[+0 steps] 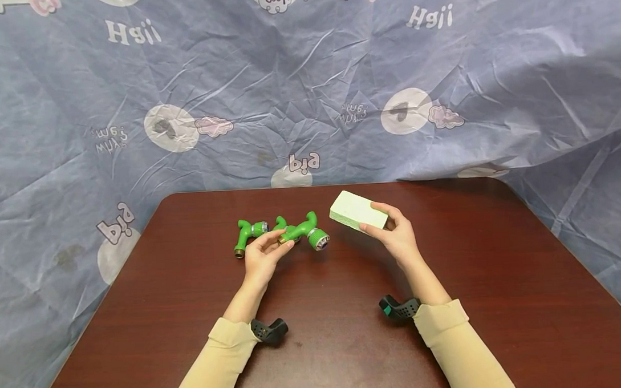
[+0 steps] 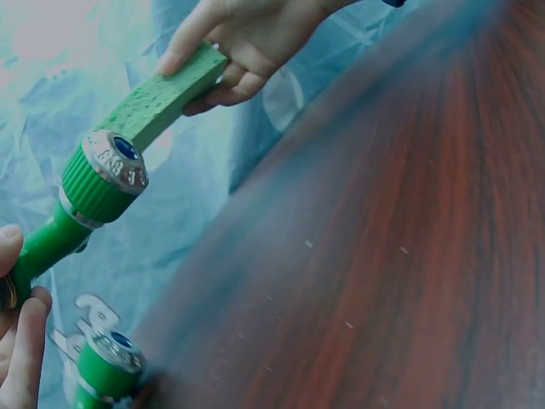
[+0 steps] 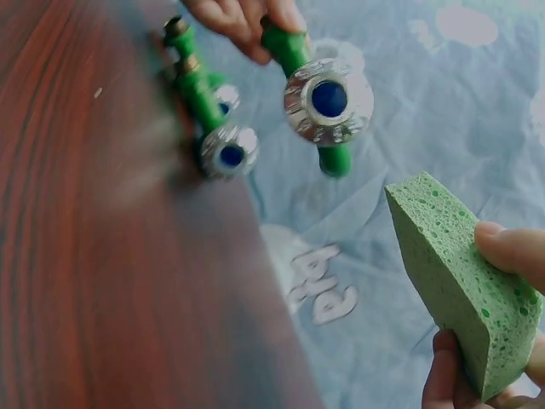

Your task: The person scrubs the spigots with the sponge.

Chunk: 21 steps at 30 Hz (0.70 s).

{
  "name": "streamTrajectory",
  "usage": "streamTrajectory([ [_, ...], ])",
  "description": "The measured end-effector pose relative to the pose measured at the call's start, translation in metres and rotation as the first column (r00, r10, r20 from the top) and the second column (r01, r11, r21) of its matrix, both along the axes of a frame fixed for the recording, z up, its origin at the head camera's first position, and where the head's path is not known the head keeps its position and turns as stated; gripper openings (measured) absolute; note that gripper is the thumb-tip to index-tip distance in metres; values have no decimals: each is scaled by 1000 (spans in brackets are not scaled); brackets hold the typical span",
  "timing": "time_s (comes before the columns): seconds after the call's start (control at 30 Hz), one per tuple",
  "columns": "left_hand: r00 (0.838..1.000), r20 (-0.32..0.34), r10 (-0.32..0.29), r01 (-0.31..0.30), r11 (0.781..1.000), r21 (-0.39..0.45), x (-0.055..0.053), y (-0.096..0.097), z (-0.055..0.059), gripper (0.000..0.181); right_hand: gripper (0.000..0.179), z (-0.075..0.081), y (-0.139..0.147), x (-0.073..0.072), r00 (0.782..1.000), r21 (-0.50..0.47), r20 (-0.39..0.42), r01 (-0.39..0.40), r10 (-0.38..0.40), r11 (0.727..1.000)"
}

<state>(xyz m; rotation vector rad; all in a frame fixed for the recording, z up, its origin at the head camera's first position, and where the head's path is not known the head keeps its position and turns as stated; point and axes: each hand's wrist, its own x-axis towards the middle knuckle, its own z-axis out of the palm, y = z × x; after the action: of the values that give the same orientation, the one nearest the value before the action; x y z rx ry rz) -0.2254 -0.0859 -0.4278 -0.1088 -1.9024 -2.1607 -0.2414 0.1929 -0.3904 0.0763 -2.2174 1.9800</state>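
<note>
In my left hand (image 1: 261,259) I pinch a green faucet (image 1: 305,228) by its threaded inlet end, held above the table. Its ribbed knob (image 2: 100,181) has a silver rim and a blue centre. My right hand (image 1: 397,234) grips one end of a pale green sponge (image 1: 356,209), thumb on one side and fingers on the other. Pores dot the sponge's surface (image 3: 456,256) in the right wrist view. Two more green faucets lie on the table: one (image 1: 244,235) left of my left hand, the other (image 1: 279,222) partly hidden behind the held faucet.
The dark reddish-brown table (image 1: 316,353) has rounded far corners. Beyond it hangs a blue-grey cloth (image 1: 296,91) printed with words and cartoon shapes. Black bands (image 1: 270,331) sit on both wrists, by the cuffs of pale yellow sleeves (image 1: 213,363).
</note>
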Motion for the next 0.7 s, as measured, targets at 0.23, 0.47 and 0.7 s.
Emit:
streamTrajectory([
  [0.23, 998, -56, -13, 13, 1000, -7, -1, 1, 16, 36, 58, 24, -5, 10, 994, -56, -89, -66, 61, 996],
  [0.47, 991, -130, -36, 47, 995, 86, -3, 1, 36, 36, 57, 53, -16, 19, 982, -103, -162, -118, 101, 988],
  [0.7, 989, -142, -46, 70, 983, 170, -6, 4, 46, 40, 57, 64, -25, 25, 965, -92, -204, -184, 162, 979],
])
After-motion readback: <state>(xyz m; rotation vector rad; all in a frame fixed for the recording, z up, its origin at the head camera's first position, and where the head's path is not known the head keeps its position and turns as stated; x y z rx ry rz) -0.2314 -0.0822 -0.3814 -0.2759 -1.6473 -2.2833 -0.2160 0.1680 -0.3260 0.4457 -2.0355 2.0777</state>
